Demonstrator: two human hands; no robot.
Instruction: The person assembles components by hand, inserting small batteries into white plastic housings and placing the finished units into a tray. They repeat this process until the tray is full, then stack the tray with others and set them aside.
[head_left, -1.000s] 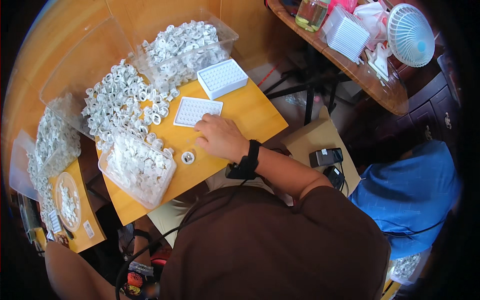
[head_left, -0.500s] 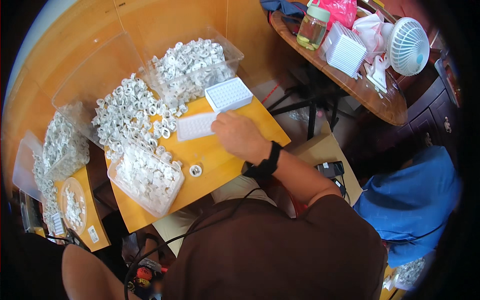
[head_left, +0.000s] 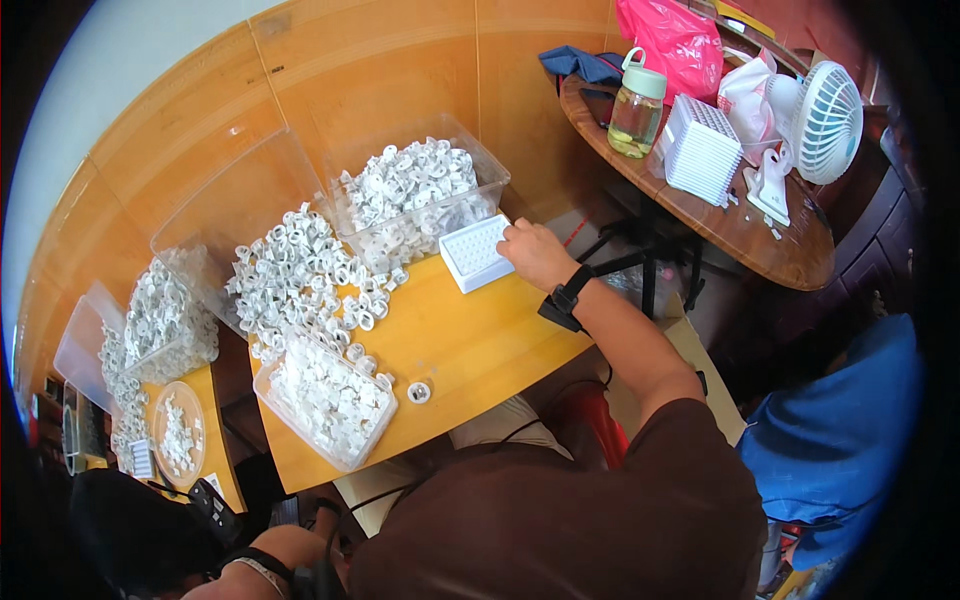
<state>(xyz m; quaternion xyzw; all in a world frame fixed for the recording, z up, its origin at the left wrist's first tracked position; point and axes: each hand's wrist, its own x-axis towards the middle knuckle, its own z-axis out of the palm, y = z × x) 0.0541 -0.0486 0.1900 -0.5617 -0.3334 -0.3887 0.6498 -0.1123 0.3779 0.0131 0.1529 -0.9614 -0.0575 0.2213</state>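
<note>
My right hand (head_left: 540, 256), with a black band on its wrist, has its curled fingers on the right edge of a white plastic tray (head_left: 472, 250). The tray is rectangular, with rows of small pits, and sits on the white block or stack at the yellow table's far right corner. Fingertips and thumb are partly hidden. My left hand does not show. One round white ring part (head_left: 419, 392) lies alone near the table's front edge. Left of the tray spreads a loose heap of white ring-shaped parts (head_left: 290, 270).
A clear bin (head_left: 490, 185) of white parts stands behind the tray, and a shallow box (head_left: 330, 400) of small white pieces at front left. A round brown table (head_left: 800, 255) carries a jar (head_left: 637, 110) and a fan (head_left: 828, 120). Another person's dark head (head_left: 140, 530) is at lower left.
My right hand has carried the flat white tray from the bare tabletop to the far right, onto the white block there. The whole view has shifted with my head.
</note>
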